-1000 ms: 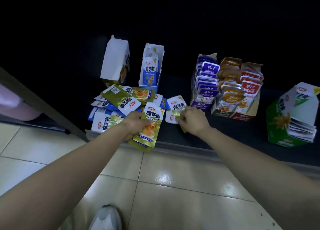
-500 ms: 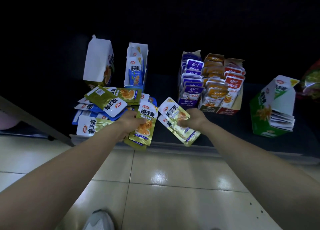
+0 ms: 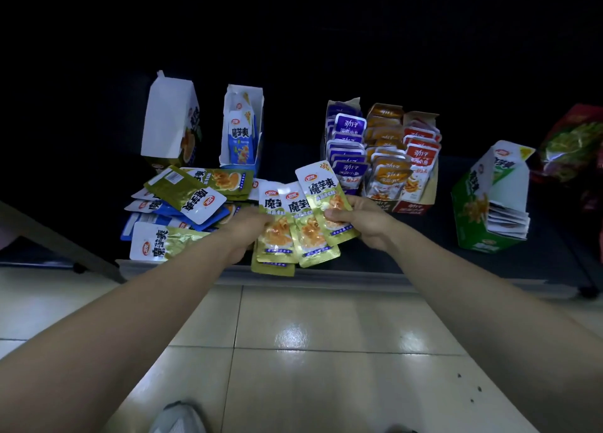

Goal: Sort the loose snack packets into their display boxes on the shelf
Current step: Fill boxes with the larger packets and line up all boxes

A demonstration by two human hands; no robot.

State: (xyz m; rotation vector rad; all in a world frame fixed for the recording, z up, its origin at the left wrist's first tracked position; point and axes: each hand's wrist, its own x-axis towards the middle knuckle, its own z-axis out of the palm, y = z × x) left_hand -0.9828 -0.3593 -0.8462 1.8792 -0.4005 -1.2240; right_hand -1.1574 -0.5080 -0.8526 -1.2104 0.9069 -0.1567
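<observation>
Above the front edge of the dark shelf point(image 3: 385, 263), my left hand point(image 3: 243, 233) grips a stack of olive-green snack packets point(image 3: 277, 233). My right hand point(image 3: 362, 220) pinches two more olive-green packets point(image 3: 321, 200) and holds them against that stack, so they fan out side by side. A loose heap of olive-green and blue packets point(image 3: 182, 200) lies on the shelf to the left. Behind the heap stand a white display box point(image 3: 168, 119) with its flap up and an open blue display box point(image 3: 241, 129) with blue packets inside.
Display boxes of purple point(image 3: 346, 145), orange point(image 3: 386, 158) and red packets point(image 3: 421, 158) stand at the middle right. A green display box point(image 3: 479, 204) tilts further right beside a red and green bag point(image 3: 574, 142). Tiled floor point(image 3: 326, 351) and my shoe point(image 3: 177, 419) lie below.
My right hand lifted two olive-green packets off the shelf and brought them leftwards against the stack in my left hand. The view shifted, so the boxes sit further left.
</observation>
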